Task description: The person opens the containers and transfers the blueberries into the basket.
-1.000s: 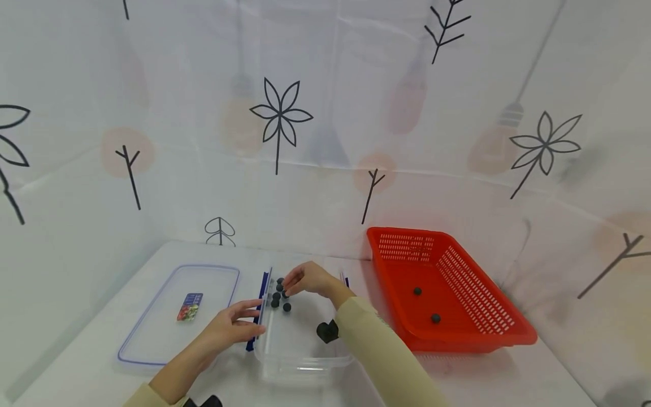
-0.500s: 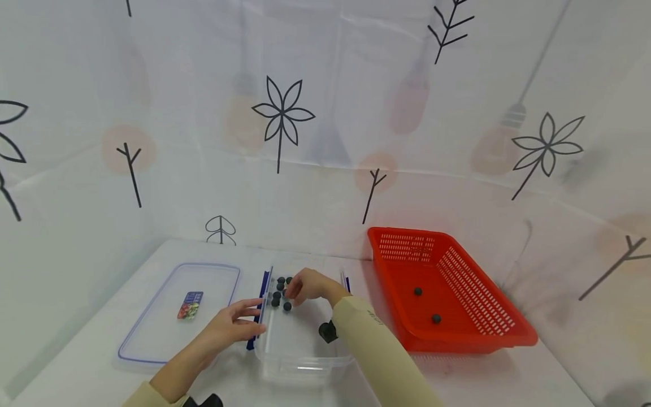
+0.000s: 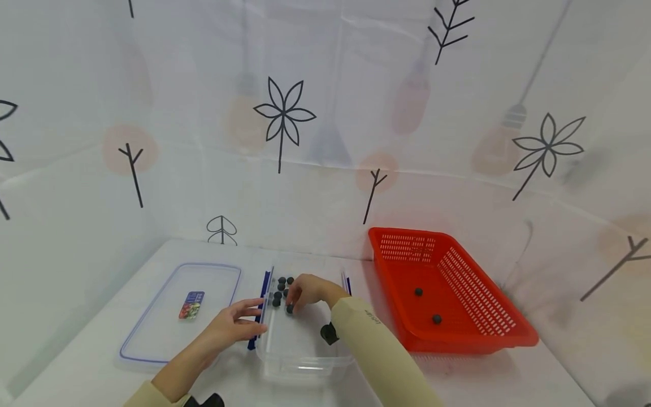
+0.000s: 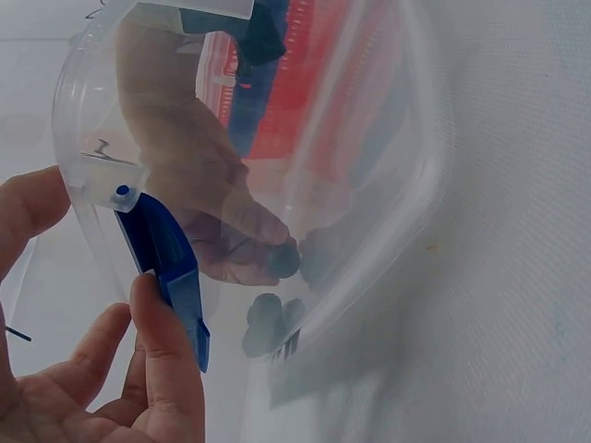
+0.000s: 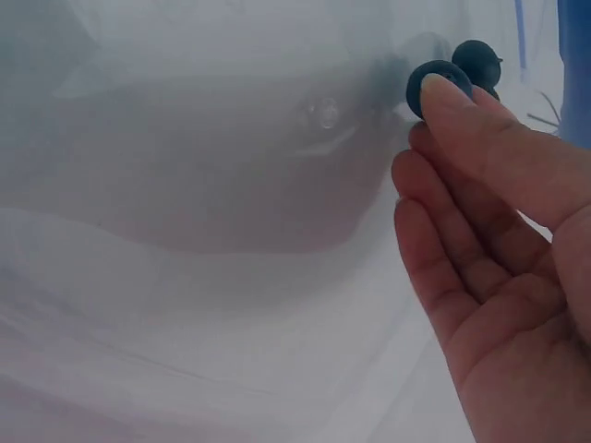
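Observation:
In the head view, a clear plastic box with blue latches stands at the middle of the table. My right hand reaches into it and pinches a dark blueberry between thumb and fingers. Several more blueberries lie close by, along the box's left wall. My left hand is at the left side of the box, fingers spread and relaxed. In the left wrist view, one fingertip touches the hanging blue latch and the thumb reaches the rim.
A red perforated basket stands to the right, with a blueberry and another one inside. Flat on the left lies a clear lid with a blue edge and a colourful label. A patterned cloth hangs behind the table.
My right hand has lowered and moved nearer inside the box, leaving the far blueberries, and its fingertips have come onto the nearest one. My left hand stays at the box's side.

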### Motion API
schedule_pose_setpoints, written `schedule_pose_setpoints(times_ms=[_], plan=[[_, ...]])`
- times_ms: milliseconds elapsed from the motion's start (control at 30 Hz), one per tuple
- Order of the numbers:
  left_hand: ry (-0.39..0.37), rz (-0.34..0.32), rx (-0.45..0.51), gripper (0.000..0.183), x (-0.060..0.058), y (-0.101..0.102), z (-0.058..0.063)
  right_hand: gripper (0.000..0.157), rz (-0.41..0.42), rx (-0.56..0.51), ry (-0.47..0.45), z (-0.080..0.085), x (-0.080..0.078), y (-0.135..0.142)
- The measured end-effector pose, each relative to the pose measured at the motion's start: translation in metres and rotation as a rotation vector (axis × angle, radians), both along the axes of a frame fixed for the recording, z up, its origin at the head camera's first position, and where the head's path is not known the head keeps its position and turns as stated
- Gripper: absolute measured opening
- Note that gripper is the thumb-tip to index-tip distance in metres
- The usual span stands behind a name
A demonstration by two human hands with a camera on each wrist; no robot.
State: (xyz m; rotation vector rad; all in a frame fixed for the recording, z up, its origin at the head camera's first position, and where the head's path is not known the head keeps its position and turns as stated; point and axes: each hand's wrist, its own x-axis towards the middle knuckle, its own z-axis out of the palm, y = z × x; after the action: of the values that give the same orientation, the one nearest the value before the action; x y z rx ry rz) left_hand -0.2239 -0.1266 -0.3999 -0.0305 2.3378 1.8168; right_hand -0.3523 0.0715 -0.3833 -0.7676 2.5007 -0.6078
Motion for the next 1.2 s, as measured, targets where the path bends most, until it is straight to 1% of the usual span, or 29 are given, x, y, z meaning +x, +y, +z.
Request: schedule_pose_setpoints(times_ms=[100,167,333,467,533,733,833,1000,1200], plan=[[-0.003,0.005,-0.008,0.066,0.000,0.000,0.001,0.014,0.015,0.013,0.025,0.001,0.000,0.001],[-0.002,0.006,-0.011,0.066,0.001,0.000,0.001,0.013,0.006,-0.004,0.035,0.002,0.000,0.002],[0.011,-0.012,0.004,0.066,0.000,0.000,0.001,0.013,-0.052,-0.120,0.031,0.006,-0.001,0.006],[0.009,-0.022,0.012,0.065,0.000,0.001,-0.001,0.016,-0.083,-0.199,0.042,0.010,-0.004,0.011],[0.005,-0.016,0.004,0.065,0.000,0.002,-0.001,0.017,-0.116,-0.245,0.045,0.015,-0.005,0.014],[0.003,-0.002,-0.017,0.065,-0.001,0.003,0.000,0.020,-0.270,-0.407,0.018,0.036,-0.004,0.025],[0.002,-0.001,-0.013,0.065,-0.001,0.003,-0.001,0.022,-0.334,-0.472,-0.003,0.046,-0.002,0.031],[0.017,-0.019,0.002,0.066,0.001,0.001,-0.002,0.023,-0.403,-0.526,0.023,0.059,-0.001,0.044],[0.021,-0.032,0.010,0.067,0.002,0.000,-0.001,0.022,-0.479,-0.543,0.052,0.076,-0.002,0.063]])
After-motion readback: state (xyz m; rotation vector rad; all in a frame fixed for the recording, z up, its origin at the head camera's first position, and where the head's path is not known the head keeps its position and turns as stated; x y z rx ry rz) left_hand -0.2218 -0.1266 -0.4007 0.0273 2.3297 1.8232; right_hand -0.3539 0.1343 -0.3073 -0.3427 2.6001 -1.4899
